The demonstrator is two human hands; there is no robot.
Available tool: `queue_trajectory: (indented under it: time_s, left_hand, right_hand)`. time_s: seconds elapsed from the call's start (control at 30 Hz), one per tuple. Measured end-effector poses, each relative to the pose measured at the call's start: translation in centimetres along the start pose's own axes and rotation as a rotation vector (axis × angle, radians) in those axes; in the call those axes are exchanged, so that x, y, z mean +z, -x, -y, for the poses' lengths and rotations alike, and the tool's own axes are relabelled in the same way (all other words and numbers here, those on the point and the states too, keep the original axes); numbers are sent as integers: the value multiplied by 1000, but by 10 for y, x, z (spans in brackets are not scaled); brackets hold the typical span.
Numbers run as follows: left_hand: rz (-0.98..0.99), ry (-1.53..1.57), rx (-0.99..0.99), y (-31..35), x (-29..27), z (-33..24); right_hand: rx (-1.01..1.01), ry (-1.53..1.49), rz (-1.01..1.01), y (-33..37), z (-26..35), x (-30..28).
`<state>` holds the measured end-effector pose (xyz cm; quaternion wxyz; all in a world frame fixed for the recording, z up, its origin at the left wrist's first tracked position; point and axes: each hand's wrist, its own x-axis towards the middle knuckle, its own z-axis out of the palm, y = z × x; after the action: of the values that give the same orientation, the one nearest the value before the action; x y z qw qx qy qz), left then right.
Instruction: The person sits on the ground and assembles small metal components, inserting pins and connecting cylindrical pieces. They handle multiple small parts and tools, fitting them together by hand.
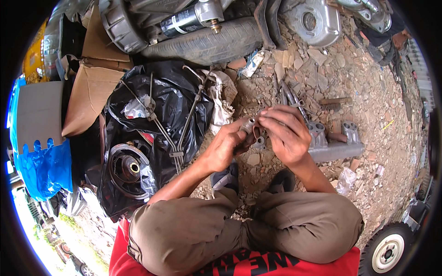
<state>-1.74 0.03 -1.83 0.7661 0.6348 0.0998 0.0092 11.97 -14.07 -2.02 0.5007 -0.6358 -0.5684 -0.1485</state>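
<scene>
My left hand (pixel 224 146) is closed around a small grey metal fitting (pixel 249 124) with a round hole at its end. The rest of that part is hidden by my fingers. Close beside it, my right hand (pixel 289 135) has thumb and fingertips drawn together in a pinch; what they grip is too small to make out. A metal piece with a round eye (pixel 260 140) shows just below the two hands, and I cannot tell whether it is held. To the right of my right hand lies a grey cast metal manifold (pixel 338 152) with upright ports.
Several metal tools (pixel 294 99) lie on the rubble ground beyond my right hand. Black plastic sheeting (pixel 179 83) at left carries thin metal rods (pixel 186 122) and a round wheel-like part (pixel 130 168). A tyre (pixel 207 48) and cast housing (pixel 313 20) stand at the back.
</scene>
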Motion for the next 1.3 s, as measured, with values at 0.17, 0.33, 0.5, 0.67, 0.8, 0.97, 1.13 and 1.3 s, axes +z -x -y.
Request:
queue_trajectory:
  time_s: [0.17, 0.33, 0.5, 0.67, 0.8, 0.97, 1.13, 1.3]
  left_hand:
    - [-23, -55, 23, 0, -2, -3]
    - [-27, -28, 47, 0, -6, -5]
    - [60, 236, -130, 1, -12, 1]
    - [205, 667, -193, -3, -13, 3]
    - [209, 717, -232, -2, -13, 2]
    - [98, 659, -379, 0, -9, 6]
    - [50, 384, -337, 5, -1, 1]
    - [94, 445, -323, 5, -12, -21]
  right_hand:
    - [-55, -47, 57, -6, 11, -4]
    - [-86, -50, 56, -4, 8, -1]
    - [250, 83, 247, 13, -25, -1]
    - [212, 99, 101, 6, -8, -5]
    - [148, 6, 30, -1, 6, -9]
    - [-18, -25, 91, -6, 17, -11]
    - [-87, 42, 155, -1, 19, -9]
    - [96, 167, 249, 35, -22, 1]
